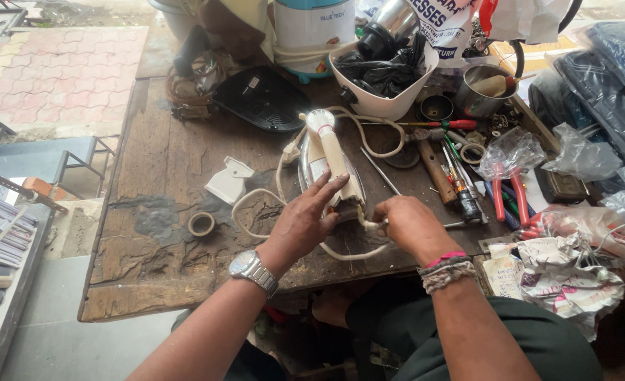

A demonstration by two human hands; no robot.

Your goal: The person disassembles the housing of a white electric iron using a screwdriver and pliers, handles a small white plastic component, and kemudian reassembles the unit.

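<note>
Fingers of the left hand (305, 219) are spreading flat over the iron (330, 166) mid-frame; the right hand (407, 226) is pinching its white cord (256, 201) on the wooden table (150, 162).

white printed bag (443, 25) at table's far edge; crumpled printed wrappers (552, 271) right.
</note>
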